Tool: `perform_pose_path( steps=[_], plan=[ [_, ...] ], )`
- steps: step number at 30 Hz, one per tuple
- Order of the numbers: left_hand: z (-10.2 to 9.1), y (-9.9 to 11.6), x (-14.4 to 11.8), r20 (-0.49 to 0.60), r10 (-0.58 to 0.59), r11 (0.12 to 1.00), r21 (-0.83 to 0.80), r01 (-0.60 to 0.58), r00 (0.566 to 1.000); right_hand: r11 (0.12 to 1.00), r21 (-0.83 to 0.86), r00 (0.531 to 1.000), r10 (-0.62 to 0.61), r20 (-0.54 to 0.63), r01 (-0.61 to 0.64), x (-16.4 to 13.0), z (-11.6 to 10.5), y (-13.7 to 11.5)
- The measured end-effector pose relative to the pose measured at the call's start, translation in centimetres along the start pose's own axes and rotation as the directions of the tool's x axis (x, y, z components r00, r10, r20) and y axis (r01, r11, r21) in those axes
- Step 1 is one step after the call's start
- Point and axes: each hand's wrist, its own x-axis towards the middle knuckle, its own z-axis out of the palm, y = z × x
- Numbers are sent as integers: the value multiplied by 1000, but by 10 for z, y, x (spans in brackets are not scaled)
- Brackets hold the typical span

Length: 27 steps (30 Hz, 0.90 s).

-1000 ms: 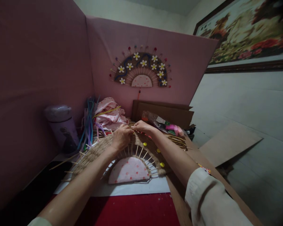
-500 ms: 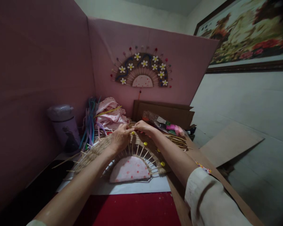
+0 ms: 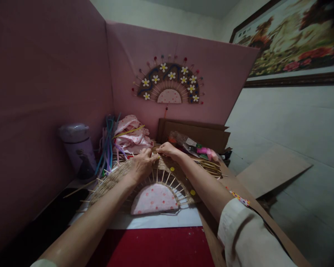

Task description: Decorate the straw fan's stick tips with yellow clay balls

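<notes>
A half-round woven fan point(image 3: 114, 181) of tan cord on thin wooden sticks lies flat before me, with a pink dotted half-circle point(image 3: 154, 199) at its base and yellow beads point(image 3: 193, 192) on its right stick ends. My left hand point(image 3: 141, 165) rests on the top of the arc, fingers pinched at a stick tip. My right hand point(image 3: 168, 149) meets it there, fingertips pinched on the same spot. What sits between the fingertips is too small to make out.
A finished flowered fan point(image 3: 169, 83) hangs on the pink partition behind. A lidded cup point(image 3: 78, 148) stands at left beside coloured strips point(image 3: 109, 146) and pink dotted cloth point(image 3: 130, 135). Cardboard sheets point(image 3: 196, 135), a bag of small items point(image 3: 193, 146) and a loose board point(image 3: 269, 170) lie to the right.
Both hands stay at the top of the arc, with only small finger movements. The view has shifted slightly to the left.
</notes>
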Motion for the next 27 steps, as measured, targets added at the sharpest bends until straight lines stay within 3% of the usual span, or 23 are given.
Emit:
perform_pose_path(
  steps=[7, 14, 19, 22, 27],
  plan=[
    [1, 0, 0, 3, 41, 999, 24, -42, 999, 1000, -6, 1000, -6, -16, 6, 1, 0, 0],
    [4, -6, 1, -79, -110, 992, -73, 104, 991, 999, 28, 1000, -19, -5, 19, 6, 2, 4],
    [0, -4, -1, -23, 46, 999, 18, -46, 999, 999, 39, 1000, -26, 3, 26, 8, 3, 6],
    [-1, -2, -2, 5, 65, 997, 34, -65, 998, 999, 34, 1000, -22, -9, 22, 7, 3, 5],
    [-1, 0, 0, -3, -43, 999, -33, 43, 999, 999, 35, 1000, -18, -4, 18, 5, 3, 5]
  ],
)
